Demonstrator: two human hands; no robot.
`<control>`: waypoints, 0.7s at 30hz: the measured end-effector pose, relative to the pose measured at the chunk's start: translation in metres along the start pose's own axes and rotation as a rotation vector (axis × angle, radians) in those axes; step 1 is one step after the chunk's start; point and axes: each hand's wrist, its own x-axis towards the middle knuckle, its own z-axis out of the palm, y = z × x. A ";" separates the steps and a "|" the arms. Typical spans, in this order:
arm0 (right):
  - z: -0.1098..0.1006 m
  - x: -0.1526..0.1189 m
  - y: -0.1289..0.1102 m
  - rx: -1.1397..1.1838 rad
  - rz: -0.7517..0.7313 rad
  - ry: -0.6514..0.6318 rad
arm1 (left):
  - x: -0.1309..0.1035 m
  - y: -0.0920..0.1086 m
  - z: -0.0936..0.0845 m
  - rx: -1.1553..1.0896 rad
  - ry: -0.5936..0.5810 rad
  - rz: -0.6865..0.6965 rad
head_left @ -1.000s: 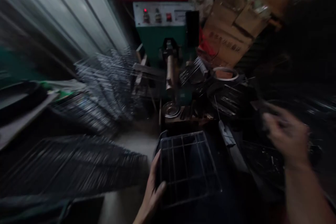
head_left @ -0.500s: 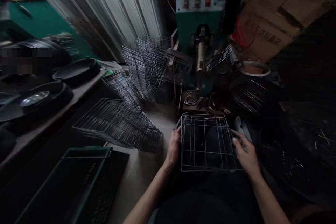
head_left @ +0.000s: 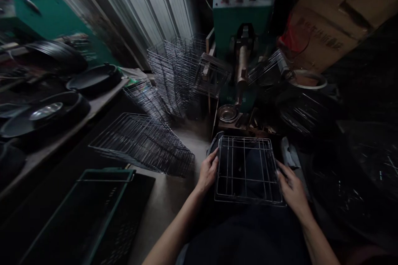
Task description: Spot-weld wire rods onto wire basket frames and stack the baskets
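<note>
A rectangular wire rack (head_left: 245,179) lies over my lap, its thin bars crossing in a grid. At its left edge my left hand (head_left: 207,173) is closed on the wire frame, thumb and fingers by the upper left side. My right hand (head_left: 291,186) grips the opposite edge, with fingertips partly hidden behind the wires. Straight ahead stands a green welding-type machine (head_left: 242,16) with a lit red lamp on its panel. A small metal dish (head_left: 228,112) sits below its horizontal arm (head_left: 242,66).
Stacked wire racks (head_left: 149,145) lean at the left, with another taller stack (head_left: 175,74) behind. Black round pans (head_left: 93,78) rest on a side bench. A green-framed tray (head_left: 77,215) is at lower left. Cardboard (head_left: 323,41) stands behind a white-rimmed bucket (head_left: 311,79).
The view has shifted slightly, so the surroundings sit a little further right. Both hands still hold the rack, whose upper and lower wires look more closely lined up.
</note>
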 end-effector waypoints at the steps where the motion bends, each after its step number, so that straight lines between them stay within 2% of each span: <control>1: 0.002 -0.001 0.004 0.012 0.008 -0.006 | 0.002 -0.002 0.000 0.003 -0.011 0.001; 9: 0.006 -0.005 0.015 0.039 0.021 -0.040 | 0.009 -0.010 -0.004 0.138 -0.021 0.022; 16: 0.005 -0.002 0.018 -0.032 -0.016 -0.072 | 0.005 -0.013 -0.007 0.083 -0.066 0.044; 21: 0.000 -0.008 0.023 -0.073 0.021 -0.077 | 0.002 -0.025 -0.004 0.090 -0.053 0.045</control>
